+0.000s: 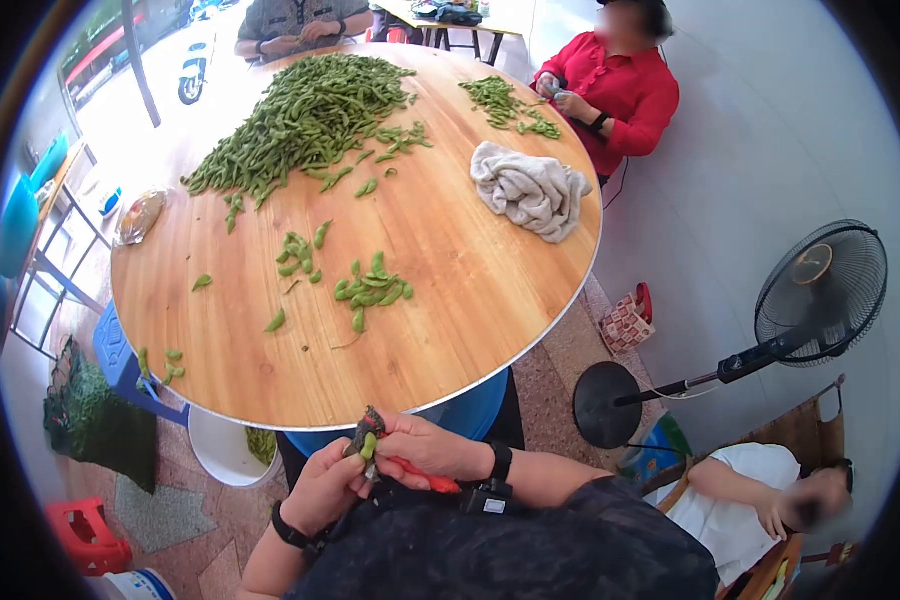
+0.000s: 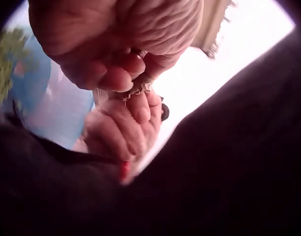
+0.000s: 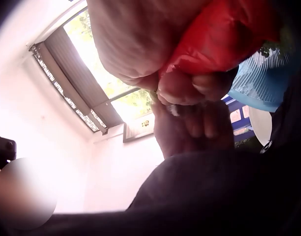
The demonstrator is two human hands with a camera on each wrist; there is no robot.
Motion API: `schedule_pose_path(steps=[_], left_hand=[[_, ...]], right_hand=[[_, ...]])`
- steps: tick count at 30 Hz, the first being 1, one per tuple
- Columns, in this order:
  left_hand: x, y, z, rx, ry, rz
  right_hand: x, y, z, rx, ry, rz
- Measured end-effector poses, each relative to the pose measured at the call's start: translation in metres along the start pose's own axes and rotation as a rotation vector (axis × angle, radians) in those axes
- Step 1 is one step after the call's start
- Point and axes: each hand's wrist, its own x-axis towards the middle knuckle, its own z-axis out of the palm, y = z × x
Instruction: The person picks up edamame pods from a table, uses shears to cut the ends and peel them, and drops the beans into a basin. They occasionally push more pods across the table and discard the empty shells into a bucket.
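Note:
Both hands meet in front of the body at the near table edge. The left hand (image 1: 325, 487) pinches a green pod (image 1: 368, 446) between thumb and fingers. Against it, the right hand (image 1: 425, 447) grips a red-handled tool (image 1: 432, 480), and a dark, red-edged piece (image 1: 373, 421) stands up at its fingers. In the left wrist view the left hand (image 2: 121, 34) has curled fingertips close to the right hand (image 2: 123, 125). The right wrist view shows the right hand (image 3: 140, 39) curled round the red handle (image 3: 214, 42); the tool's working end is hidden.
The round table (image 1: 440, 330) holds a large pod heap (image 1: 305, 120), small pod groups (image 1: 373, 285) and a crumpled cloth (image 1: 532, 190). Below its edge are a white bucket (image 1: 220, 450) and a blue tub (image 1: 480, 408). A fan (image 1: 820, 290) and several people are around.

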Motion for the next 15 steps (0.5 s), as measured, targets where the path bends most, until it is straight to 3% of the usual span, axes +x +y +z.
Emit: schedule_pose_path(steps=[1,2,4,5,10,13,15], left_hand=[[-0.001,0.003,0.002,0.257,0.124,0.016],[-0.002,0.008,0.005,0.261,0.118,0.019],[-0.003,0.02,0.013,1.496,0.154,0.603],[0.001,0.018,0.013,1.544,0.198,0.755],[-0.001,0.011,0.007,1.537,0.18,0.743],[-0.002,-0.001,-0.005,1.376,0.182,0.623],[-0.006,-0.001,-0.004,0.616,0.193,0.141]], right_hand=[[0.001,0.003,-0.001,-0.029,0.04,-0.02],[0.003,0.005,-0.001,-0.033,0.042,-0.026],[0.004,0.011,-0.002,-0.192,0.124,-0.034],[0.005,0.016,-0.004,-0.238,0.129,-0.05],[0.004,0.015,0.005,-0.303,0.147,-0.095],[0.006,0.016,0.007,-0.293,0.146,-0.101],[0.006,0.015,0.005,-0.157,0.127,0.009]])
